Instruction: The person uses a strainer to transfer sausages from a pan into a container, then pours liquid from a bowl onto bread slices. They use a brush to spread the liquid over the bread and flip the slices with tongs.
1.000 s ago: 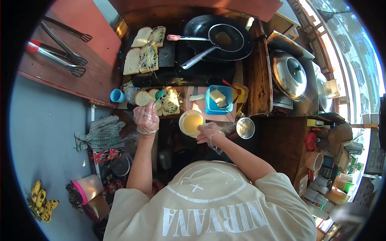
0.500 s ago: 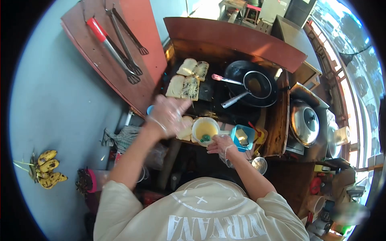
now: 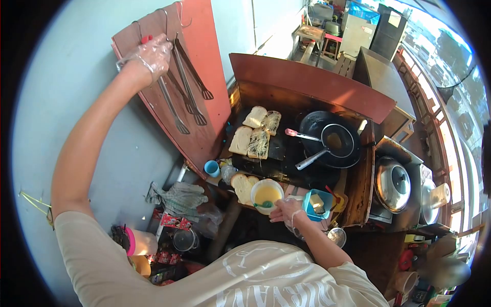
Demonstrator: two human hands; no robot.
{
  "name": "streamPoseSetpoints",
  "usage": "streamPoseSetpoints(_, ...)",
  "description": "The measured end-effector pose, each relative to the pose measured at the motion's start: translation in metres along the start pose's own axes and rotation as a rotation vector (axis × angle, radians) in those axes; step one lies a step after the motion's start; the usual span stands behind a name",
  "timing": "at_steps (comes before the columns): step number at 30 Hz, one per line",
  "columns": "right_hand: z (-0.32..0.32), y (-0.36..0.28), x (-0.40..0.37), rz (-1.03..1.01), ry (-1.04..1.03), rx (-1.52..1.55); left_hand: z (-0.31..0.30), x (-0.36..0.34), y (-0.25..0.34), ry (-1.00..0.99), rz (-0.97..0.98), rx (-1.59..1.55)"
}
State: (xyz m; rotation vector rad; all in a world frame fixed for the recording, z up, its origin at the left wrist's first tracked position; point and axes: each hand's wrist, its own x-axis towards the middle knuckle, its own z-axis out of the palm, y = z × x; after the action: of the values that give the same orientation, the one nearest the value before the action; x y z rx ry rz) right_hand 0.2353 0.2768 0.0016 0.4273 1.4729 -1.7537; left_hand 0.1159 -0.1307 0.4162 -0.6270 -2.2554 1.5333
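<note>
The left hand (image 3: pixel 148 53), in a clear plastic glove, is raised high to a red board (image 3: pixel 215 77) on the wall. Its grip is curled closed around the top end of the red-handled tongs (image 3: pixel 171 107) that hang there. Two more pairs of tongs (image 3: pixel 192 87) hang just beside them. The right hand (image 3: pixel 286 210), also gloved, is low at the near edge of the desk (image 3: pixel 359 174). Its bent fingers rest against the rim of a white bowl (image 3: pixel 267 193) of yellow liquid, and a teal spoon (image 3: pixel 263 204) lies in the bowl. Whether that grip actually clasps the bowl or only touches it cannot be told. Just left of the bowl lie plain bread slices (image 3: pixel 243 185), and just right of the hand stands a blue tub (image 3: pixel 317 202) with a block of butter in it. Farther back, four bread slices (image 3: pixel 255 135), two topped with grated cheese, lie on a dark griddle. Beside them a small frying pan (image 3: pixel 335 140) sits inside a wok. A blue cup (image 3: pixel 211 168) stands at the desk's left corner.
</note>
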Motion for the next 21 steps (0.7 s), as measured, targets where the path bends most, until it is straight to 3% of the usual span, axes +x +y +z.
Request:
streamPoseSetpoints(2,-0.002,0.005,0.001,0.022,-0.015,-0.014,-0.018,0.0,-0.013,0.153,0.001,0.07)
streamPoseSetpoints(4,0.001,0.008,0.003,0.037,0.003,-0.033,-0.099,0.001,-0.003,-0.35,-0.188,-0.164)
streamPoseSetpoints(6,-0.002,0.009,0.004,0.054,0.034,-0.045,-0.116,-0.006,0.019,-0.449,-0.171,-0.216)
streamPoseSetpoints(10,-0.009,0.015,0.003,0.09,0.0,0.009,-0.133,-0.038,0.121,-0.331,-0.188,-0.401)
streamPoseSetpoints(13,-0.015,0.02,0.005,0.09,0.014,0.037,-0.08,-0.048,0.213,-0.33,-0.318,-0.924)
streamPoseSetpoints(15,-0.017,0.024,0.003,0.091,0.051,0.048,-0.032,-0.046,0.28,-0.397,-0.657,-1.363)
streamPoseSetpoints(16,-0.017,0.023,0.001,0.109,0.09,0.036,0.002,-0.047,0.317,-0.268,-0.744,-1.514)
streamPoseSetpoints(17,-0.017,0.022,0.0,0.127,0.131,0.023,0.02,-0.042,0.342,-0.384,-0.855,-1.503)
streamPoseSetpoints(19,-0.019,0.025,-0.001,0.122,0.156,0.053,0.068,-0.027,0.388,-0.348,-1.064,-1.467)
streamPoseSetpoints(20,-0.02,0.026,-0.002,0.117,0.165,0.069,0.076,-0.019,0.386,-0.351,-1.053,-1.482)
streamPoseSetpoints(21,-0.019,0.024,-0.004,0.122,0.179,0.072,0.084,-0.005,0.378,-0.484,-1.009,-1.481)
